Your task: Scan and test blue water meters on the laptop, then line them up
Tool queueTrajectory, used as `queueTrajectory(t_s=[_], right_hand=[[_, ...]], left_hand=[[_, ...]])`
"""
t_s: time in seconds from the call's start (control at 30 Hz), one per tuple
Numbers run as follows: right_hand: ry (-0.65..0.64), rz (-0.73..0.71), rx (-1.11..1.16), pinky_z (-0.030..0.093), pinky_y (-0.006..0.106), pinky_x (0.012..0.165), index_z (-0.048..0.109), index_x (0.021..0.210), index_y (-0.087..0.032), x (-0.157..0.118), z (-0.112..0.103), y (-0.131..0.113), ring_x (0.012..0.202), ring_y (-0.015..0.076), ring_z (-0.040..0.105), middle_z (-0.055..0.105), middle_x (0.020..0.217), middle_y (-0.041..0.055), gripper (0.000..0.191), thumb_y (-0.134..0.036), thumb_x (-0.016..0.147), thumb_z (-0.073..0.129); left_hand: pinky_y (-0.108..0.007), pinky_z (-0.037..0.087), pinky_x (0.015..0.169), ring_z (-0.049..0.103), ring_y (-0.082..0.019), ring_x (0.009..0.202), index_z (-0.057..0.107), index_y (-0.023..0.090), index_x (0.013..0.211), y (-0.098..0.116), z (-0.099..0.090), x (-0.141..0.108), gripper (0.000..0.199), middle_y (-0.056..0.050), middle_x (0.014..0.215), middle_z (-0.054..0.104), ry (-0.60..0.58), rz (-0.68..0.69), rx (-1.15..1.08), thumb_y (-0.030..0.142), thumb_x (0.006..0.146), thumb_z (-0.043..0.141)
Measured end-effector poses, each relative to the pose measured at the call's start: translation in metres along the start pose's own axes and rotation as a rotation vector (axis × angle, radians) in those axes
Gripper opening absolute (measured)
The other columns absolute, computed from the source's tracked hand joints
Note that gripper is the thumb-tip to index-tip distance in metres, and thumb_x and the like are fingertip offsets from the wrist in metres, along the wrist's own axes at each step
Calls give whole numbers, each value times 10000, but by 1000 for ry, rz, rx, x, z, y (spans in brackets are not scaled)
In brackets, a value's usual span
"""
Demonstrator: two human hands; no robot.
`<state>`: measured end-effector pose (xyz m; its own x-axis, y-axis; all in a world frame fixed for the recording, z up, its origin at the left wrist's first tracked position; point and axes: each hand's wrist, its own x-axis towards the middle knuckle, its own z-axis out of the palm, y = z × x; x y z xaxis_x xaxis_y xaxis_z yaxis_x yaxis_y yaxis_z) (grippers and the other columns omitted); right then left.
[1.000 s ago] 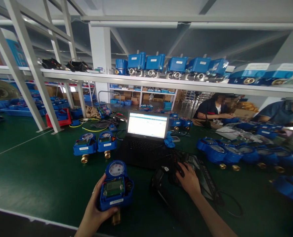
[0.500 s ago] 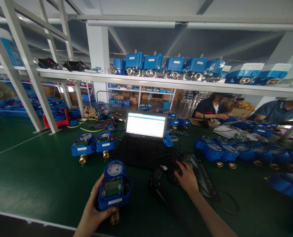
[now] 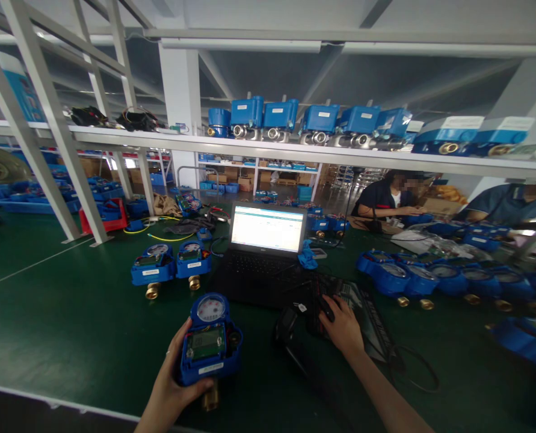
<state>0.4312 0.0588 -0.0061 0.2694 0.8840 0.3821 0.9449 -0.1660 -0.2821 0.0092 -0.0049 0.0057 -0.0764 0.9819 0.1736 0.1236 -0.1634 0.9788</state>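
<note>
My left hand [image 3: 175,373] grips a blue water meter [image 3: 211,346] by its left side and lower edge. The meter has a round dial at the top, an open housing with a small display, a white label and a brass fitting. On a patterned mouse pad [image 3: 369,325], my right hand [image 3: 343,325] is wrapped over a black computer mouse [image 3: 326,308]. Between the hands lies a black handheld scanner [image 3: 290,343]. An open laptop [image 3: 268,231] with a bright screen stands behind them.
Two more meters [image 3: 153,267] sit left of the laptop. Several meters [image 3: 394,276] line the right side. A shelf [image 3: 268,144] carrying blue units spans the bench. Metal posts [image 3: 46,120] and a red bin [image 3: 114,219] stand left. Two people [image 3: 382,198] work at back right.
The digits on the meter's display look different, and the laptop screen content has changed slightly. Both hands stay in place.
</note>
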Motion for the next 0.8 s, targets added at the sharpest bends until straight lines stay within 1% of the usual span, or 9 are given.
queueTrajectory(t_s=[0.17, 0.3, 0.4, 0.47, 0.57, 0.8], right_hand=[[7, 5, -8, 510, 435, 964, 629, 1296, -202, 0, 2, 2, 1159, 300, 582, 534, 1360, 140, 442, -313, 891, 492], [17, -10, 8, 513, 454, 957, 622, 1301, -187, 0, 5, 4, 1173, 311, 571, 524, 1365, 158, 453, -326, 897, 469], [16, -20, 28, 511, 465, 966, 622, 1296, -201, -1, 6, 5, 1170, 306, 571, 532, 1356, 144, 451, -326, 894, 462], [11, -30, 45, 501, 468, 991, 625, 1291, -215, -1, 7, 6, 1167, 297, 575, 540, 1354, 126, 445, -323, 886, 472], [7, -45, 63, 488, 472, 1015, 628, 1286, -201, -1, 7, 8, 1177, 301, 573, 538, 1362, 131, 451, -320, 877, 481], [28, -66, 74, 486, 472, 1020, 638, 1266, -216, -1, 8, 9, 1159, 293, 584, 549, 1343, 125, 438, -318, 866, 495]], left_hand=[[-569, 341, 1168, 427, -423, 1383, 409, 296, 1467, 4, 0, 0, 1011, -115, 1526, 409, -1, -6, -7, 580, 602, 850], [-580, 329, 1171, 403, -427, 1397, 383, 286, 1481, 4, 0, 0, 1022, -127, 1535, 384, -16, -25, -33, 557, 614, 853], [-584, 310, 1181, 392, -424, 1406, 385, 298, 1477, 4, 0, 0, 1014, -120, 1540, 373, -19, -35, -41, 553, 615, 854], [-584, 316, 1177, 398, -425, 1401, 390, 297, 1475, 3, 1, -1, 1014, -123, 1538, 379, -17, -28, -34, 559, 611, 854], [-583, 328, 1171, 409, -430, 1394, 404, 283, 1468, 4, 1, -1, 1006, -132, 1530, 394, -6, -13, -27, 585, 614, 841], [-601, 326, 1166, 434, -437, 1374, 415, 279, 1468, 2, 1, 0, 1000, -135, 1509, 427, 2, 4, -32, 572, 615, 846]])
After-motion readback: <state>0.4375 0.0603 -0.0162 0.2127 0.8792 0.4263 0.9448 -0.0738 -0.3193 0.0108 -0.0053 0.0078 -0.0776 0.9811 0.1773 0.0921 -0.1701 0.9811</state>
